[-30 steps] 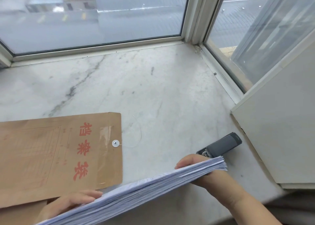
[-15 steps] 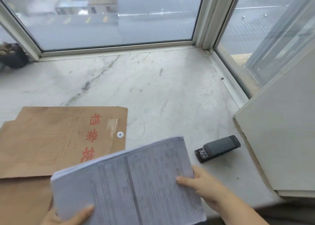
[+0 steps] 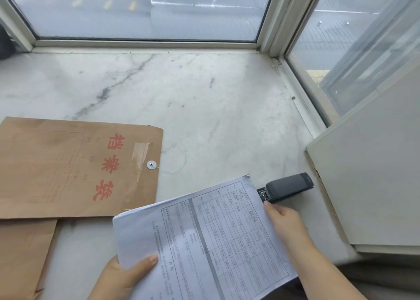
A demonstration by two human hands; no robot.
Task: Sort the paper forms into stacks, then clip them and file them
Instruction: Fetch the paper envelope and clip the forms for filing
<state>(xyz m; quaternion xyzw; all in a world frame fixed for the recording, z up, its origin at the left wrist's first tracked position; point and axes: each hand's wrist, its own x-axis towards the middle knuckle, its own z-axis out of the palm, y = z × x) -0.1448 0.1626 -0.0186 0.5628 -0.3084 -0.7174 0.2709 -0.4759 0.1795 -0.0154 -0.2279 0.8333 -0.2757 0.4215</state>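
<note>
While both hands keep hold of the stack of forms (image 3: 204, 238), it has swung from edge-on a second ago to lying face-up, the printed table now readable from above. The left hand (image 3: 120, 279) pinches the near left corner, thumb curled on top of the sheet; the right hand (image 3: 284, 220) grips the right edge, fingers wrapped underneath and out of sight. The stack hangs over the near part of the marble worktop (image 3: 204, 106), its far right corner now just beside the mouth of the dark stapler (image 3: 286, 187), closer than half a second ago. That suggests fastening the corner is the step in hand, with sorting seemingly finished for this bundle. To the left lies the brown file envelope (image 3: 68, 168), its string loose, partly covering a second envelope (image 3: 22, 254) nearer by, both ready for filing.
</note>
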